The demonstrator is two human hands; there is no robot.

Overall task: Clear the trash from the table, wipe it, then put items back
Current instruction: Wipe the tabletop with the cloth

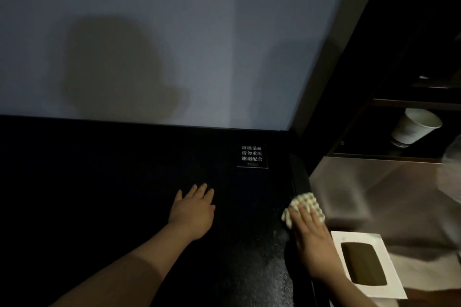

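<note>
A dark glass table (112, 182) fills the lower left of the view. My left hand (193, 209) lies flat on it with fingers straight, holding nothing. At the table's right edge my right hand (313, 239) presses a crumpled cream waffle-textured cloth (305, 203) onto the surface, fingers straight over it. A small black sign with white characters (252, 156) sits near the table's back right corner.
A white tray holding a dark rectangular pad (363, 263) sits just right of my right hand. A white paper cup (415, 126) lies tilted on a dark shelf at the right. A pale wall (174, 32) rises behind the table.
</note>
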